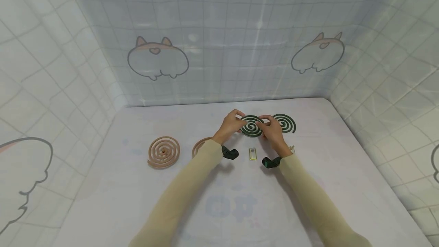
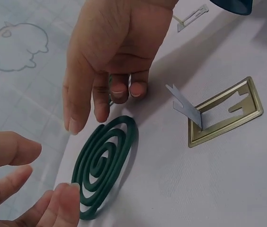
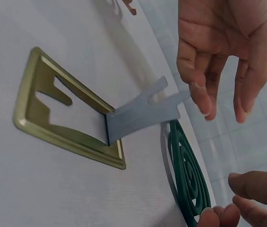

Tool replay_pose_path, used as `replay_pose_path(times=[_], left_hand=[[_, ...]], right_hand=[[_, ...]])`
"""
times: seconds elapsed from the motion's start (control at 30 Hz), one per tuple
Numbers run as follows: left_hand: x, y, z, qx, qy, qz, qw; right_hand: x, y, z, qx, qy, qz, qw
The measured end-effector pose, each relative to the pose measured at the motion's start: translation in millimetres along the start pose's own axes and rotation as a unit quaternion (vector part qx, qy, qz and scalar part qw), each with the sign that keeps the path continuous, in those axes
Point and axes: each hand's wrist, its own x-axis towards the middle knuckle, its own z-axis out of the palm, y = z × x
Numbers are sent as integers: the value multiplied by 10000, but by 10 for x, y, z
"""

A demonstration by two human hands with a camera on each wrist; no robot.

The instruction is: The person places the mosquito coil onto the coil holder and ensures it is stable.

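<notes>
A dark green spiral mosquito coil (image 1: 252, 126) lies on the white surface between the two hands. My left hand (image 1: 229, 125) is at its left edge, fingers spread and thumb apart; in the left wrist view a fingertip overlaps the edge of the coil (image 2: 130, 133), and I cannot tell if it touches. At the right edge is my right hand (image 1: 273, 130), its fingers loosely bent and not closed round the coil. Nearer the viewer lies a gold rectangular metal coil stand (image 2: 225, 129); its forked tab (image 3: 140, 116) is bent upward.
Another green coil (image 1: 294, 123) lies to the right, partly behind the right hand. Further left are a brown coil (image 1: 162, 152) and a second brown coil (image 1: 195, 149) partly covered by the left sleeve. A small metal stand (image 1: 292, 149) sits beside the right wrist. Tile-patterned walls enclose the surface.
</notes>
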Motion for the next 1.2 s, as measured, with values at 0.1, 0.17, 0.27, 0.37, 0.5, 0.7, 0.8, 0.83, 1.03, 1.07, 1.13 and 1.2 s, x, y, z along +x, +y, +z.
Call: replay_pose_path(times=[0.1, 0.17, 0.27, 0.37, 0.5, 0.7, 0.8, 0.83, 1.03, 1.07, 1.13, 1.2], left_hand=[[14, -3, 22, 52, 108, -102, 9999], [20, -8, 35, 98, 143, -170, 9997], [30, -9, 63, 201, 139, -222, 9995], [34, -4, 89, 314, 117, -202, 9992], [46, -6, 110, 410, 290, -276, 9984], [88, -106, 118, 504, 636, -614, 9948], [119, -173, 117, 625, 737, -674, 9930], [129, -181, 116, 680, 747, -681, 9925], [190, -169, 104, 770, 677, -650, 9926], [193, -161, 107, 739, 676, -656, 9928], [196, -148, 117, 653, 676, -692, 9932], [194, -138, 128, 592, 677, -723, 9933]], right_hand=[[32, 10, 3, -128, 47, 36, 9999], [55, 19, -2, -207, 76, 64, 9997], [91, 37, -16, -311, 143, 146, 9993], [122, 54, -30, -331, 147, 283, 9989], [159, 62, -25, -444, 98, 407, 9981], [152, 70, 13, -788, 43, 385, 9961], [143, 88, 21, -849, 10, 400, 9956], [143, 89, 21, -862, 23, 398, 9955], [162, 46, 0, -863, 185, 313, 9956], [163, 44, -3, -859, 226, 288, 9956], [165, 46, -9, -847, 284, 255, 9957], [163, 53, -13, -824, 328, 248, 9958]])
